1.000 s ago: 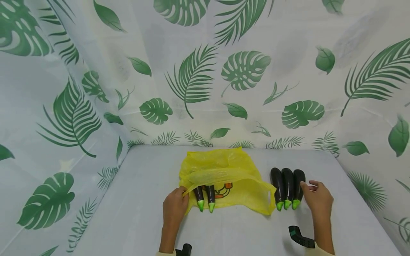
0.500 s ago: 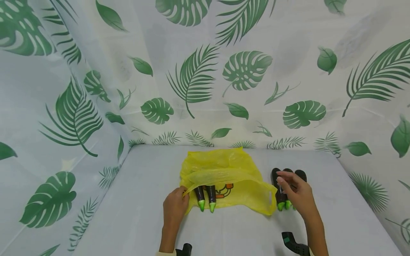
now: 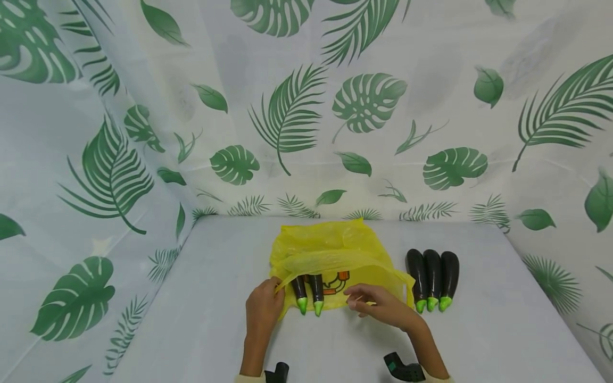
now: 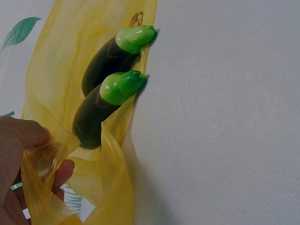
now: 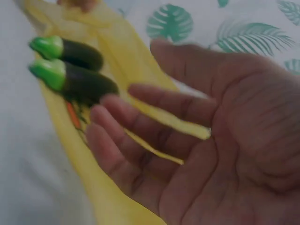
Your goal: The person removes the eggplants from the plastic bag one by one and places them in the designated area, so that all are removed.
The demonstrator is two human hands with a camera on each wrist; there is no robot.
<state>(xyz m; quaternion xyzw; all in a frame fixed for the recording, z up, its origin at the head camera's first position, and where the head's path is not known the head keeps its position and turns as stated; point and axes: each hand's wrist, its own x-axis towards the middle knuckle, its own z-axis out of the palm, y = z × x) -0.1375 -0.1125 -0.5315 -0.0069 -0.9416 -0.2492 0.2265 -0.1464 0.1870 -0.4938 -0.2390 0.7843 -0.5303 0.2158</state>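
A yellow plastic bag (image 3: 330,242) lies flat on the table with its mouth toward me. Two dark eggplants with green stem ends, the left eggplant (image 3: 299,292) and the right eggplant (image 3: 316,290), stick partly out of the mouth. My left hand (image 3: 263,306) pinches the bag's left edge between thumb and fingers, also plain in the left wrist view. Over the bag's front right part is my right hand (image 3: 380,306), its fingers loosely bent and holding nothing; in the right wrist view the palm (image 5: 253,126) faces the camera. Right of the bag, three more eggplants (image 3: 432,279) lie side by side.
A white cloth covers the table (image 3: 191,319). Leaf-printed fabric (image 3: 306,106) rises as a wall behind it and along both sides. Black camera mounts, such as the right mount (image 3: 404,368), are worn at my wrists.
My right hand has moved left from the three eggplants, passing over them, to the front of the bag. My left hand keeps its pinch on the bag's edge; the eggplants have not moved.
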